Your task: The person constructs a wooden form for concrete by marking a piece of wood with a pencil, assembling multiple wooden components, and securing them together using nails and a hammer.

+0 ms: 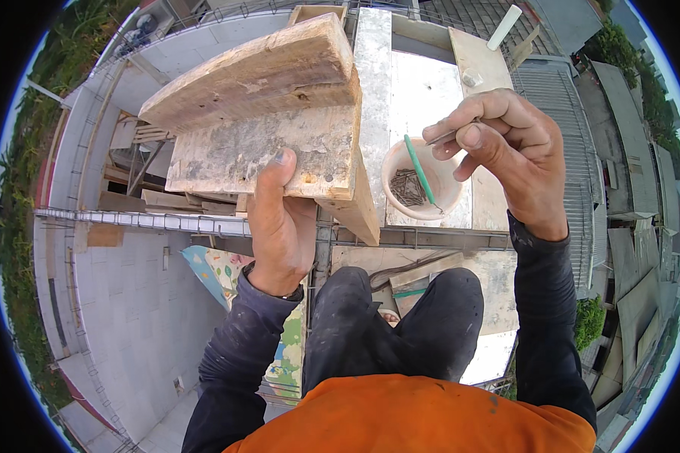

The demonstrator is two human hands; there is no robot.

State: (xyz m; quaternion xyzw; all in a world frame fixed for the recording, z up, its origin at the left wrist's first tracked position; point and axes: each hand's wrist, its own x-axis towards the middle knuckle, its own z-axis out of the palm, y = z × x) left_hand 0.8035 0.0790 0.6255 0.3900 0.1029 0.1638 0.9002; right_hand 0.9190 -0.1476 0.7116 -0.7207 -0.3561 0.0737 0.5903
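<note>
My left hand [281,226] grips the near edge of a wooden formwork piece [261,151], its thumb pressed on top. The piece is made of planks joined at angles, stained grey and worn. To the right, my right hand [517,147] is raised with thumb and forefinger pinched on a thin grey nail [446,137]. Below that hand stands a whitish bucket [451,198] with a heap of nails [406,187] inside. A green pencil-like stick [421,170] leans across the bucket's mouth.
Pale boards [373,83] lie under and around the bucket. A white tube [504,28] stands at the far right. Steel rebar [461,240] crosses before my knees. On the left the structure drops away beside a light block wall [140,302]; corrugated roofs [563,128] lie below on the right.
</note>
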